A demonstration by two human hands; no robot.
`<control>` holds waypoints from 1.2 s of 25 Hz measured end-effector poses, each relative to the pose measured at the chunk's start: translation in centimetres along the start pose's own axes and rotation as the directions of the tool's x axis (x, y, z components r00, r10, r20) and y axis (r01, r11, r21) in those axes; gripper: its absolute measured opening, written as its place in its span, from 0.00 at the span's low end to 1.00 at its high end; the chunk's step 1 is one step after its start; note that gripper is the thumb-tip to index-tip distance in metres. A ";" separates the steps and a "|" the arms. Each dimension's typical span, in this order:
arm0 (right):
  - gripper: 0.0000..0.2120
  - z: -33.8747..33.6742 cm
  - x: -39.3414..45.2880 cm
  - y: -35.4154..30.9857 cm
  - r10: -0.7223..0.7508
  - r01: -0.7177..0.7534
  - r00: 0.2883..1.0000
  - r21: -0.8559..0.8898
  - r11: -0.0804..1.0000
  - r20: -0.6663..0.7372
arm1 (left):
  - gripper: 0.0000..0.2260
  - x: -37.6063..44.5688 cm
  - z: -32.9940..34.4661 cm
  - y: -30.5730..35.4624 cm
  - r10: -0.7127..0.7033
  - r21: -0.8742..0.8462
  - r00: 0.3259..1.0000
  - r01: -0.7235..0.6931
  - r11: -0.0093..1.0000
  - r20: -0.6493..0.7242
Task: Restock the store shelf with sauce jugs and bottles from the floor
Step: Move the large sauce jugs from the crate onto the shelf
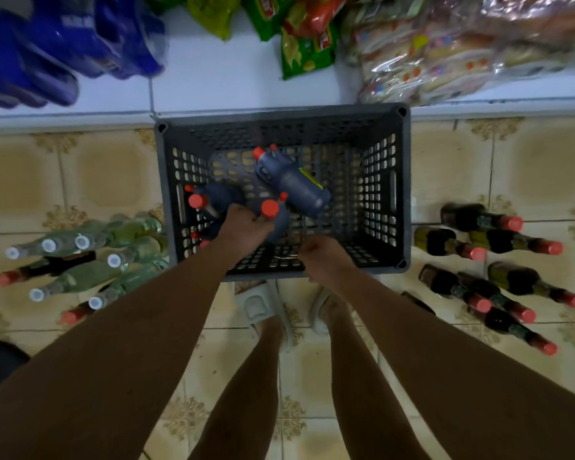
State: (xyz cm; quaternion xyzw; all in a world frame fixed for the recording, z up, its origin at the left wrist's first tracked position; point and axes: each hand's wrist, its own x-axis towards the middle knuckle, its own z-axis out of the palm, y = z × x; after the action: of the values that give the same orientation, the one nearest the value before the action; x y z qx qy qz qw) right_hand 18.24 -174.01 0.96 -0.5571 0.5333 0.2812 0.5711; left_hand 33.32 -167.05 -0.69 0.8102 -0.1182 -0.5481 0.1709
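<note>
The left hand (243, 227) grasps a red-capped, dark-blue plastic sauce jug (273, 217) in the grey perforated crate (402, 194); likely heavy, rigid; its handle suits the grip; the right hand (319, 257) is clenched, empty.

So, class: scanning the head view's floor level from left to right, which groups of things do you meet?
Clear white-capped bottles → grey crate, holding the blue jugs and left hand → dark red-capped bottles.
</note>
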 end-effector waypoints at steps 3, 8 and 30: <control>0.04 -3.5 -3.9 -0.9 -0.068 0.066 0.996 -0.046 0.997 -0.057 | 0.10 -4.7 -1.5 2.0 0.096 0.231 0.984 -0.129 0.964 0.149; 0.27 -7.2 -8.6 -1.3 -0.168 0.190 0.977 -0.179 0.965 0.132 | 0.11 -11.0 -2.9 7.3 0.362 0.484 0.880 -0.471 0.738 0.306; 0.35 -19.3 -23.1 -8.3 -0.334 0.785 0.537 0.314 0.535 -0.774 | 0.05 -26.0 -9.4 38.7 0.803 0.186 0.462 -0.887 0.423 0.377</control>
State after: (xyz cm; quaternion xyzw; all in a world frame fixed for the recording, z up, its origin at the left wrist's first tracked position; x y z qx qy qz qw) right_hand 13.81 -187.63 28.74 -0.5370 0.5251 -0.3356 0.5685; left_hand 32.23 -191.15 40.24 0.5848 -0.6276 -0.4438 0.2592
